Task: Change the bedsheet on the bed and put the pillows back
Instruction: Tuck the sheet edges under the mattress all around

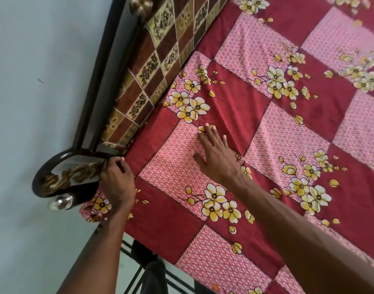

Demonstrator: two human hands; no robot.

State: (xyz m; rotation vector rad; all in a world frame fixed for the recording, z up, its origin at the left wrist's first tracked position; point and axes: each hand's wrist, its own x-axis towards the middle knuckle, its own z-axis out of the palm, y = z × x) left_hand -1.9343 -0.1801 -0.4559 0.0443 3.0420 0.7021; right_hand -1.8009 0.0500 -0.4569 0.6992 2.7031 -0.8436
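A red and pink checked bedsheet (266, 128) with yellow flowers covers the bed and fills most of the view. My left hand (116, 179) is at the sheet's corner beside the headboard post, its fingers curled and pinching the sheet's edge. My right hand (215, 153) lies flat on the sheet a little way in from that corner, fingers straight and spread. No pillow is in view.
The dark wooden headboard (90, 115) with a brown patterned panel (160, 60) runs along the left of the bed, ending in a curled post (61, 177). A pale wall (33, 81) lies behind it. A tiled floor (131, 262) shows below the bed edge.
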